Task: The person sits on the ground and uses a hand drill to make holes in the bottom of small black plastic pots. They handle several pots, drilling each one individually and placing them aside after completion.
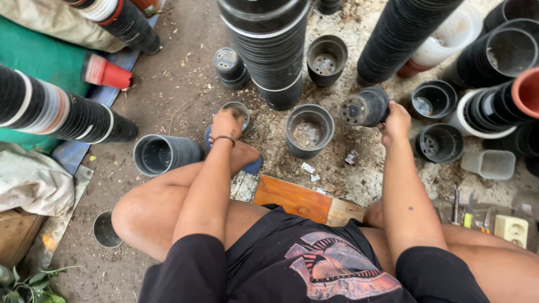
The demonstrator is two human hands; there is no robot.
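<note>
I sit low on the ground among black plastic nursery pots. My left hand (226, 123) reaches forward and closes on the rim of a small dark pot (240, 110) standing on the dirt. My right hand (395, 122) grips a black pot (366, 106) tipped on its side, its holed bottom facing left. Between the two hands an upright black pot (309, 130) stands with soil specks inside. A tall stack of black pots (272, 47) rises just beyond.
Long pot stacks lie at the left (56, 112) and right (494, 56). A loose grey pot (160, 154) lies on its side by my left knee. A wooden board (297, 199) sits before me. Tools and a pale socket block (511, 229) lie at right.
</note>
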